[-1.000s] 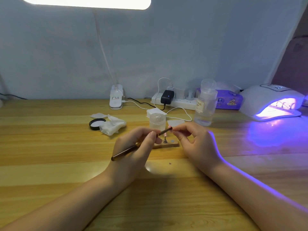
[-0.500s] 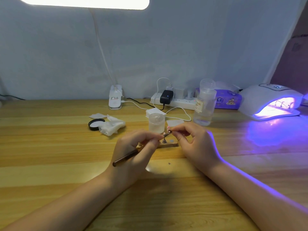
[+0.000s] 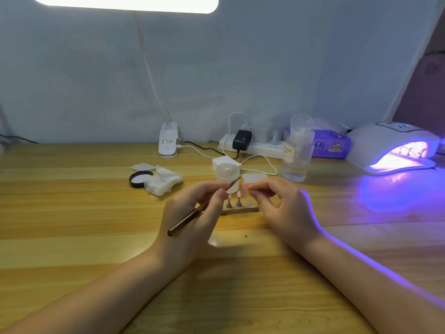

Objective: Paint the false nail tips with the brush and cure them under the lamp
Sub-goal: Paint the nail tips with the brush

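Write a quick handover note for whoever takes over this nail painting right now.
Left hand grips the brush, its tip up by the small jar.
Right hand pinches a pink nail tip above the wooden stand.
Two pink tips stand on the stand's posts.
Curing lamp is lit at far right.
Left: finish painting the held tip, then cure the tips.

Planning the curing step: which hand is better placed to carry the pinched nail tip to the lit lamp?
Right hand: it already pinches the pink false nail tip, and the glowing white curing lamp sits on its side. The left hand holds the thin brown brush.
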The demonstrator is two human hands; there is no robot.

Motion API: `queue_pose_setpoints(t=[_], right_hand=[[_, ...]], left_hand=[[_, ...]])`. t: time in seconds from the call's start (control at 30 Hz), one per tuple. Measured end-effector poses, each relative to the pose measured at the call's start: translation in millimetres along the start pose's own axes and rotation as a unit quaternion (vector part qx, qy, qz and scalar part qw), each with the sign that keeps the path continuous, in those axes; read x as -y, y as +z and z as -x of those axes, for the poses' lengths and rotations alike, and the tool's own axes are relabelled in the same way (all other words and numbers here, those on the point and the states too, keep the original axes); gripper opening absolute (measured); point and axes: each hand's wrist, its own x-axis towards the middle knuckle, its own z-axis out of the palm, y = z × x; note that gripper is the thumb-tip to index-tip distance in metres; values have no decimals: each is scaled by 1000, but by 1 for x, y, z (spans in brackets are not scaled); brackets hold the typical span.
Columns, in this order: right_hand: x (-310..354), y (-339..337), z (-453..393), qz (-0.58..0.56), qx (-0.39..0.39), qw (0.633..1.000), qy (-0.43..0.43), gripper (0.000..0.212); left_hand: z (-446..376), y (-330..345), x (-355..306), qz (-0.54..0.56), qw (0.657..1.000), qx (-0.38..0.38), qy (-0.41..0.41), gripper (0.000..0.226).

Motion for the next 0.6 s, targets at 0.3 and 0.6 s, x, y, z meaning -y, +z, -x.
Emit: queue_pose_setpoints(t=[0.3,0.6], right_hand=[[1,-1,0,1,-5,1000,3,8],[1,-1,0,-17,8,1000,16,7]], left_hand=[[1,-4,-9,17,997,72,19,28],[-1,0,11,29,999,37,1,19]])
